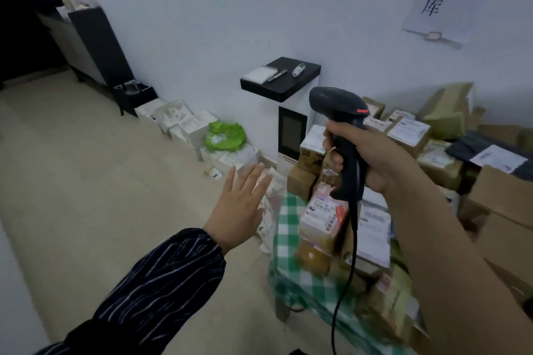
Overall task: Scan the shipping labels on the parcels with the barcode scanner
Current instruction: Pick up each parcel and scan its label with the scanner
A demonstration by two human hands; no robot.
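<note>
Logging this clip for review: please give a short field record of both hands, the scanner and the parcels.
right hand: grips the scanner by its handle, raised above the parcels
left hand: open, fingers spread, holding nothing, over the floor
scanner: black, head pointing left, not plainly at any parcel
cable: hangs from the scanner handle
parcels: labelled brown boxes stacked by the wall, some on a green checked cloth
</note>
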